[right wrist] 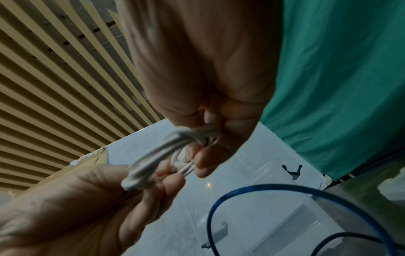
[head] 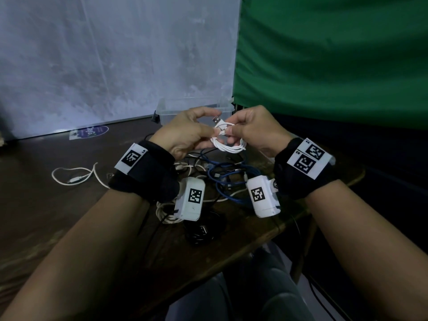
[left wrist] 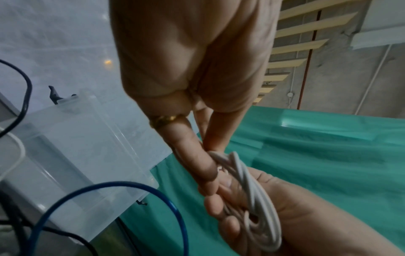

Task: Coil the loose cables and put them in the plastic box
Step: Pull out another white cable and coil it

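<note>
We hold the white cable (head: pixel 228 141) up between both hands, above the pile of loose cables (head: pixel 215 174) on the table (head: pixel 69 205), so that its loops hang free and do not catch on the tangle below. Our left hand (head: pixel 185 133) has its fingers curled, thumb and fingertips pinching one side of the bundle; our right hand (head: pixel 252 130) pinches the other side, fingers curled round the loops, with the plug (head: pixel 216 118) sticking up between the two grips. In our judgement the hands are set this way so one keeps the coil from springing open while the other tucks the plug end round it.

The plastic box (head: pixel 192 112) stands open at the far edge of the table, just beyond our hands, so the finished coil has only a short way to go. We cannot see anything in it.

Nearer to us a blue cable (head: pixel 222 181) loops through black and white ones, not yet coiled, and another white cable (head: pixel 76 174) lies apart on the left. A black coil (head: pixel 201 230) sits at the near side.
</note>
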